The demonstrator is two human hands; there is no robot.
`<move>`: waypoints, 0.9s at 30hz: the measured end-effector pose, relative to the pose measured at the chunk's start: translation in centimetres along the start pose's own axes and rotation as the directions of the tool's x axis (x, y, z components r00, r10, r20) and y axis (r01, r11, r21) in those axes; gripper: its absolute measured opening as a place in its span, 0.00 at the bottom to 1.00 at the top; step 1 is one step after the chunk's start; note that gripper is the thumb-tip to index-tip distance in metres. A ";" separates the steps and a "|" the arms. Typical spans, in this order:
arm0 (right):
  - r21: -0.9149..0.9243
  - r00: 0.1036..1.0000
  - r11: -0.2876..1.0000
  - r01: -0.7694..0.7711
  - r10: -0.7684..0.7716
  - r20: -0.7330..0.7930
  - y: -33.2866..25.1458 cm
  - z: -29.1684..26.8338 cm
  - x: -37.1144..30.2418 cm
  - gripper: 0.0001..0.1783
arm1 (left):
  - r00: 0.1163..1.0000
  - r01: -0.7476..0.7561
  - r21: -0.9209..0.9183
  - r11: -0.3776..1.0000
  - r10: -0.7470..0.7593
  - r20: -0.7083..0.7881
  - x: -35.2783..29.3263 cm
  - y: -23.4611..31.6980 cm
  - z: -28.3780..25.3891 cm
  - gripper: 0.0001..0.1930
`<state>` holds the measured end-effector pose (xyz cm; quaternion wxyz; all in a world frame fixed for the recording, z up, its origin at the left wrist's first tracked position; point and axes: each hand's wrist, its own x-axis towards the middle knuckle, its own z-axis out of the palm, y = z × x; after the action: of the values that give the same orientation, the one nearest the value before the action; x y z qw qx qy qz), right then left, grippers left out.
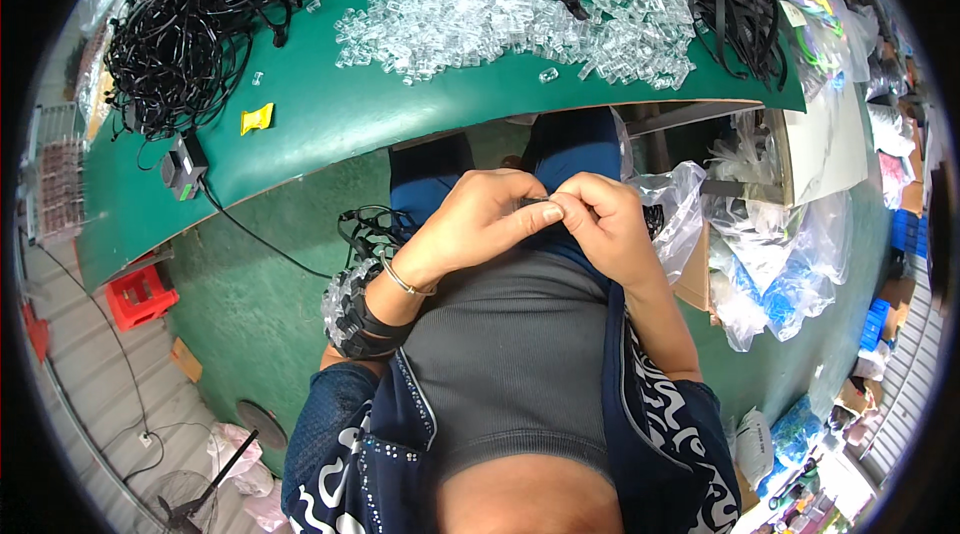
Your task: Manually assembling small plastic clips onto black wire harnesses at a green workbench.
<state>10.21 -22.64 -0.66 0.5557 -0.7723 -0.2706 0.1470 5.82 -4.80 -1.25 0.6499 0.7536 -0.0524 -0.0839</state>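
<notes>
My left hand (478,220) and my right hand (604,224) meet in front of my waist, below the table edge. Both are closed, with thumbs and fingertips pinched together and touching. A sliver of something dark shows at the left fingers; the rest is hidden, so its kind cannot be made out. Around my left forearm hangs a bunch of black straps with clear plastic pieces (350,309). Beside that wrist, more black cords (372,231) lie over my leg.
The green table (330,129) bears a tangle of black cords (190,24), a heap of clear plastic pieces (520,19), black straps (728,4), a yellow wrapper (257,119) and a dark corded box (184,170). Plastic bags (770,274) sit right; a red crate (140,296) stands left.
</notes>
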 end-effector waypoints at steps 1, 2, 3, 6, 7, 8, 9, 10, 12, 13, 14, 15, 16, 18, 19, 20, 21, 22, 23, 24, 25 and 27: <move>0.122 0.996 0.990 -0.076 0.069 0.062 0.3 -0.1 -0.2 0.08 | 0.998 -0.025 0.049 0.998 0.022 0.056 0.0 0.0 -0.1 0.09; 0.236 0.983 0.959 -0.158 0.129 0.131 0.5 -0.1 -0.3 0.09 | 0.998 -0.024 0.049 0.998 0.022 0.055 -0.1 0.0 -0.1 0.09; 0.446 0.978 0.877 -0.180 0.112 0.174 0.8 0.1 -0.7 0.10 | 0.992 0.021 -0.166 0.986 0.001 0.126 -0.2 0.1 -0.2 0.09; 0.693 0.982 0.706 -0.145 0.018 0.186 0.8 0.7 -1.4 0.11 | 0.968 0.192 -0.541 0.819 -0.067 0.241 -0.7 0.1 0.3 0.09; 0.737 0.989 0.661 -0.137 0.045 0.144 0.4 1.1 -1.4 0.12 | 0.971 0.187 -0.636 0.749 -0.044 0.234 -0.8 -0.1 0.5 0.09; 0.736 0.988 0.663 -0.139 0.044 0.147 0.5 1.3 -1.4 0.12 | 0.975 0.180 -0.722 0.668 -0.021 0.223 -0.9 -0.3 0.7 0.09; 0.805 0.988 0.576 -0.142 0.031 0.152 0.8 1.5 -1.5 0.12 | 0.974 0.194 -0.761 0.619 -0.025 0.227 -0.9 -0.4 0.9 0.10; 0.864 0.988 0.483 -0.145 0.019 0.156 0.9 1.6 -1.4 0.12 | 0.974 0.190 -0.763 0.617 -0.022 0.224 -0.9 -0.5 0.9 0.10; 0.875 0.984 0.454 -0.170 0.034 0.174 0.8 1.4 -1.3 0.11 | 0.978 0.195 -0.814 0.547 -0.042 0.206 -1.0 -0.7 0.9 0.11; 0.886 0.981 0.421 -0.193 0.049 0.190 0.8 1.4 -1.2 0.10 | 0.978 0.192 -0.816 0.545 -0.039 0.204 -1.1 -0.6 0.8 0.11; 0.884 0.980 0.424 -0.195 0.050 0.192 1.0 1.5 -1.1 0.10 | 0.971 0.234 -0.768 0.596 -0.098 0.219 -1.1 -0.2 0.7 0.12; 0.744 0.998 0.667 -0.039 -0.010 0.061 1.1 1.6 -0.9 0.09 | 0.961 0.276 -0.717 0.640 -0.161 0.226 -1.2 0.2 0.5 0.13; 0.524 0.993 0.844 0.116 -0.107 -0.048 1.0 1.7 -0.5 0.09 | 0.962 0.273 -0.721 0.637 -0.160 0.223 -1.2 0.3 0.3 0.13; 0.067 0.963 0.961 0.268 -0.265 -0.042 -1.0 0.4 0.6 0.21 | 0.970 0.244 -0.504 0.828 -0.199 0.143 -1.2 0.4 -0.1 0.14; -0.050 0.948 0.947 0.316 -0.317 -0.009 -0.8 0.2 0.9 0.20 | 0.968 0.247 -0.489 0.837 -0.197 0.153 -1.3 0.3 -0.1 0.13; -0.164 0.931 0.917 0.364 -0.364 0.029 -0.7 -0.1 1.1 0.19 | 0.969 0.247 -0.493 0.834 -0.196 0.153 -1.3 0.2 -0.2 0.13; -0.165 0.931 0.917 0.363 -0.363 0.034 -0.6 -0.2 1.3 0.19 | 0.970 0.239 -0.524 0.818 -0.172 0.172 -1.4 -0.1 -0.2 0.13; -0.183 0.936 0.918 0.351 -0.349 0.044 -0.5 -0.3 1.3 0.17 | 0.970 0.231 -0.554 0.800 -0.147 0.191 -1.4 -0.1 -0.3 0.12; -0.202 0.941 0.919 0.339 -0.335 0.055 -0.5 -0.3 1.4 0.16 | 0.973 0.229 -0.576 0.785 -0.164 0.163 -1.4 0.1 -0.3 0.12; -0.205 0.941 0.919 0.337 -0.332 0.056 -0.5 -0.3 1.4 0.16 | 0.973 0.228 -0.580 0.782 -0.161 0.165 -1.4 0.1 -0.4 0.12; -0.163 0.946 0.932 0.322 -0.320 0.041 -0.4 -0.1 1.3 0.16 | 0.970 0.235 -0.550 0.801 -0.153 0.191 -1.4 0.0 -0.7 0.11; -0.091 0.950 0.946 0.312 -0.311 0.027 0.1 0.3 1.3 0.16 | 0.960 0.259 -0.509 0.821 -0.163 0.227 -1.4 0.2 -1.2 0.10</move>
<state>11.10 -21.69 -0.78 0.5332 -0.7443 -0.3992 0.0491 4.65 -3.37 -0.82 0.8131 0.5340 0.0007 -0.2319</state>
